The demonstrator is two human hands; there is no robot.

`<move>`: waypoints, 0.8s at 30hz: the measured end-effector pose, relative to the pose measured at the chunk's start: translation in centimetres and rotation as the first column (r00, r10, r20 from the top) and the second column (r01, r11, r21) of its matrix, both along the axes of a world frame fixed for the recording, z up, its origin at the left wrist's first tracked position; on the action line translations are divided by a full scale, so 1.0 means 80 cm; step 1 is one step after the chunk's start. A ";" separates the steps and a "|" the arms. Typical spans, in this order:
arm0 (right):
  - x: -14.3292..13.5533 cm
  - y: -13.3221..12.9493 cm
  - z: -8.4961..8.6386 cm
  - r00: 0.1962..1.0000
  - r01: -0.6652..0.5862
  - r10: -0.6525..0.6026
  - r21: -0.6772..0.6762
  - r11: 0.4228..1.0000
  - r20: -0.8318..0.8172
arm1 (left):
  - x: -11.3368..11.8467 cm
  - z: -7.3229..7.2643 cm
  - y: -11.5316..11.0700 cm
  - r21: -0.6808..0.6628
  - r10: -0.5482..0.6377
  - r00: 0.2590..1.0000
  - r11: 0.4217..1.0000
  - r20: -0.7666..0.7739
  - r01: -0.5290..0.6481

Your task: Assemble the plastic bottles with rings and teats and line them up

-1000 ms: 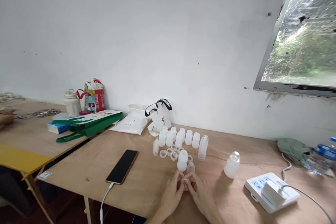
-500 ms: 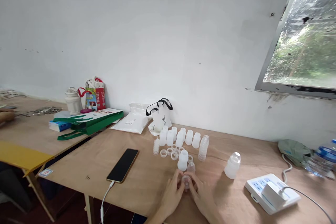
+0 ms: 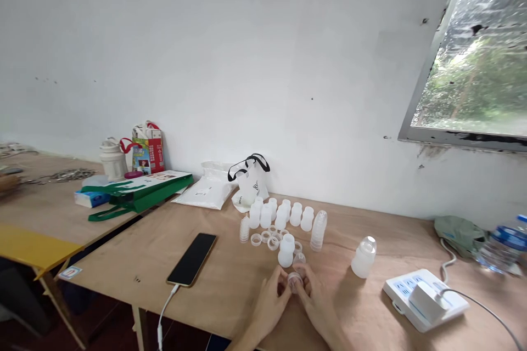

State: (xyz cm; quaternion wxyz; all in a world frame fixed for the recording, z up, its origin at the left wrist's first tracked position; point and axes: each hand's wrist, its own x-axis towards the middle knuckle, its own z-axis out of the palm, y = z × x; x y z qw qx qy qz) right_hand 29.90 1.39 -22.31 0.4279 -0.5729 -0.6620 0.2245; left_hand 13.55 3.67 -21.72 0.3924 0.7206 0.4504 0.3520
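Over the table's front, my left hand (image 3: 272, 295) and my right hand (image 3: 315, 297) pinch a small translucent bottle ring (image 3: 295, 278) between thumbs and fingers. Whether a nipple sits in the ring I cannot make out. Just beyond my fingertips stand a frosted baby bottle (image 3: 286, 251) with an open neck and a clear dome-shaped cap (image 3: 300, 259). Several loose rings (image 3: 273, 243) lie behind them, between a short stack of nipples (image 3: 244, 230) and a tall stack of clear caps (image 3: 318, 231). Further back, several frosted bottles (image 3: 295, 214) are grouped. A capped bottle (image 3: 364, 258) stands to the right.
A phone (image 3: 192, 259) on a charging cable lies left of my hands. On the right are a white power strip (image 3: 426, 300), a cap (image 3: 459, 236) and a water bottle (image 3: 504, 244). Bags, including a green one (image 3: 144, 197), lie along the wall (image 3: 206, 66).
Both hands have stayed together at the same place. The ring between the fingers has turned, with its round face now more toward me. The view has shifted slightly.
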 end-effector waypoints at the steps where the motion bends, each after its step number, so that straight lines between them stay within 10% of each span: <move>1: 0.000 0.000 0.000 1.000 0.001 -0.001 -0.001 1.000 -0.024 | 0.000 0.001 -0.001 0.001 0.001 1.000 1.000 -0.018 -0.001; 10: 0.000 0.003 -0.003 0.971 -0.019 0.011 -0.030 0.999 -0.238 | 0.000 0.015 -0.002 0.021 -0.124 0.990 0.992 0.065 0.123; 24: 0.002 0.001 0.003 0.988 -0.103 0.099 -0.034 0.994 -0.117 | 0.002 0.012 -0.002 -0.035 -0.101 0.995 0.994 0.021 0.102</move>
